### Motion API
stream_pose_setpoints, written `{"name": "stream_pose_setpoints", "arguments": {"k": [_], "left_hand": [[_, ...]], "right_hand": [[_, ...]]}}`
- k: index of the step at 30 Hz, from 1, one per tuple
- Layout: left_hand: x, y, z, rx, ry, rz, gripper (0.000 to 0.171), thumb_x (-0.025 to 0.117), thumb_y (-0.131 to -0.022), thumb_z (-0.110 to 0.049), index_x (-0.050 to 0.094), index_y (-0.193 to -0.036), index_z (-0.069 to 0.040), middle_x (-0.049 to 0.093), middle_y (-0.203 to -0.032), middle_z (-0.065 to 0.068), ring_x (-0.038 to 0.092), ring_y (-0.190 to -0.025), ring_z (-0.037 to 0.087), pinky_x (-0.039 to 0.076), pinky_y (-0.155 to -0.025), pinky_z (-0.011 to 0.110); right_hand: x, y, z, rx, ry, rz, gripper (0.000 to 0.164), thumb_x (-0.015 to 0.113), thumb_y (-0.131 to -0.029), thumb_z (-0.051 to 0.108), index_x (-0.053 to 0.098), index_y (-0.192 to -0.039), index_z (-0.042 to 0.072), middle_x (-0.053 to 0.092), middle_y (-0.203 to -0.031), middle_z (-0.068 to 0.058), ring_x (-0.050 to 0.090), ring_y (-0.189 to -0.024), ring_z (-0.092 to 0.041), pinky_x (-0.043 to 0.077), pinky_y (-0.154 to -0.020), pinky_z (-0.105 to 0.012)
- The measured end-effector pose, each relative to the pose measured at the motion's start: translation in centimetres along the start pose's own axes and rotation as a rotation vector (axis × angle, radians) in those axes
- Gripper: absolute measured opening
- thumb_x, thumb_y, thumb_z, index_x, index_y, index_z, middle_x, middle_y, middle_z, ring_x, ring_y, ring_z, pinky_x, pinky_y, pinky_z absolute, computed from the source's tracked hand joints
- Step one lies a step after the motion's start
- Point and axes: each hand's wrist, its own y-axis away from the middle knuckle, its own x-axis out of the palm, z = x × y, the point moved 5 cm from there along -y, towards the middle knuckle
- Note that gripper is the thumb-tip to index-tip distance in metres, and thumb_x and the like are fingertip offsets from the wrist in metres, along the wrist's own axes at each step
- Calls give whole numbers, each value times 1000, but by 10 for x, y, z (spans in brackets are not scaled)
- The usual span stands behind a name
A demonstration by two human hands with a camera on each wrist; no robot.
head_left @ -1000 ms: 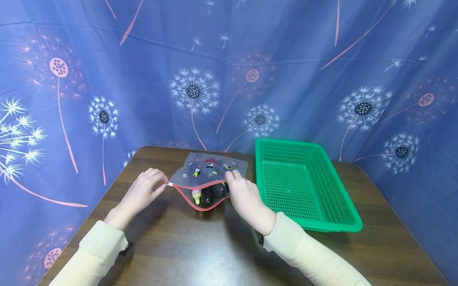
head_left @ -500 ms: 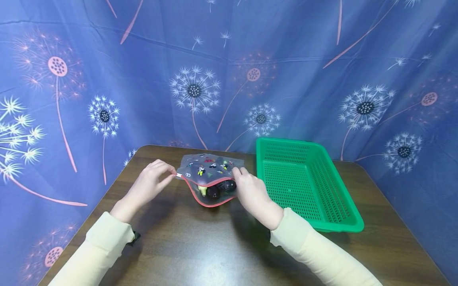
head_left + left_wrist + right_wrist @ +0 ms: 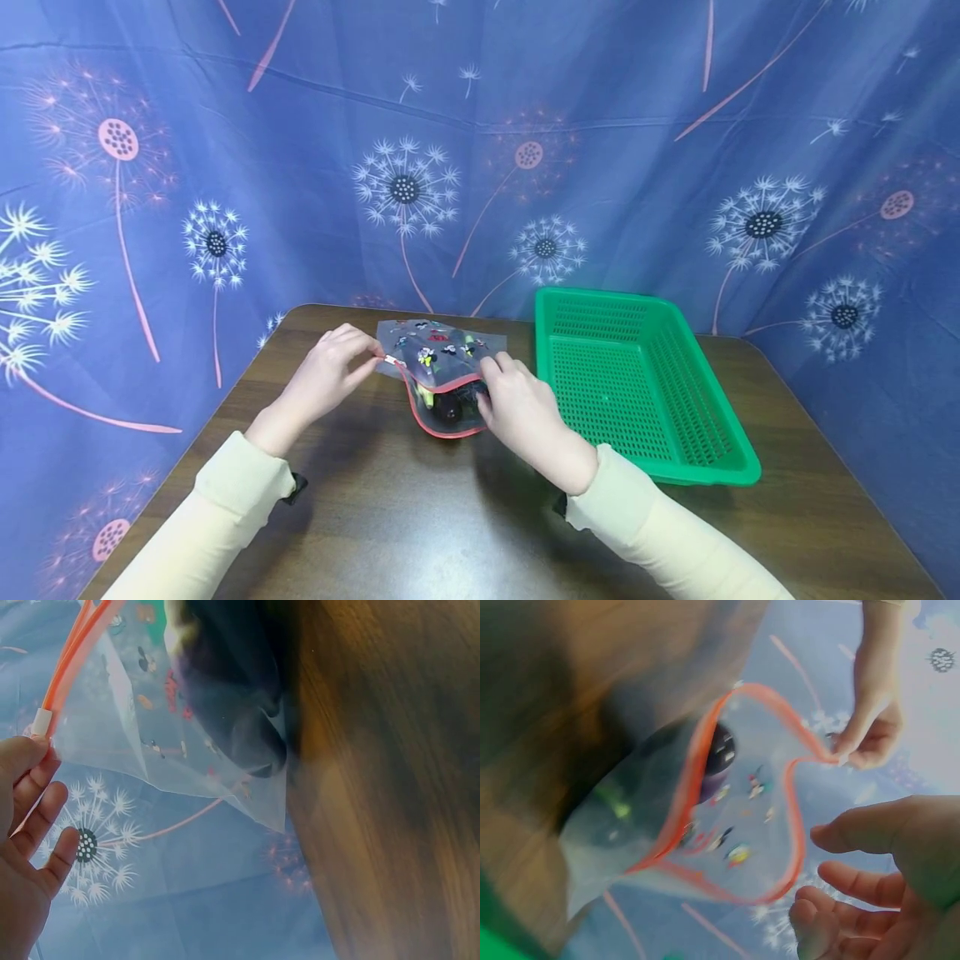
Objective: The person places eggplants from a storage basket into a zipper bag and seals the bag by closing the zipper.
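A clear zip bag [image 3: 442,337] with printed cartoon figures and an orange-red zip edge [image 3: 426,425] lies tilted on the table, its mouth gaping toward me. Inside show dark, glossy, eggplant-like shapes [image 3: 447,407] and a pale yellow-green tip [image 3: 426,396]. My left hand [image 3: 330,371] pinches the white zip slider [image 3: 42,721] at the bag's left corner. At the mouth's right side is my right hand [image 3: 525,408]. In the right wrist view, its thumb and fingers [image 3: 855,825] are spread beside the zip edge, with a gap between them.
A green plastic basket [image 3: 542,333] with perforated walls stands right of the bag, close to my right hand. The brown wooden table [image 3: 390,517] ends at a blue dandelion-print cloth [image 3: 315,225] behind and at both sides.
My left hand has moved right and slightly away from me with the slider, and the bag's left corner followed. My right hand's fingers have spread from the edge they pinched.
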Motion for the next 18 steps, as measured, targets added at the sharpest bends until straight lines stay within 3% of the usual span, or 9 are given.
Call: {"name": "stream_pose_setpoints", "arguments": {"k": [13,18], "left_hand": [[-1,-4,-5,24,-23,5,18,73,-74,2,64,-83,-11,66,-82,-1,56,-83,16,41,-70,38],[0,-4,-5,37,-14,13,20,75,-73,2,64,-84,-11,66,-83,-2,55,-82,15,42,-71,37]], "right_hand": [[3,-27,36,-170,-221,-161,18,70,-81,16,62,-96,10,61,-91,-2,59,-81,-19,51,-71,-35],[15,-40,43,-190,-277,-181,18,69,-81,16,61,-97,10,59,-91,-1,56,-79,-17,49,-67,-31]]}}
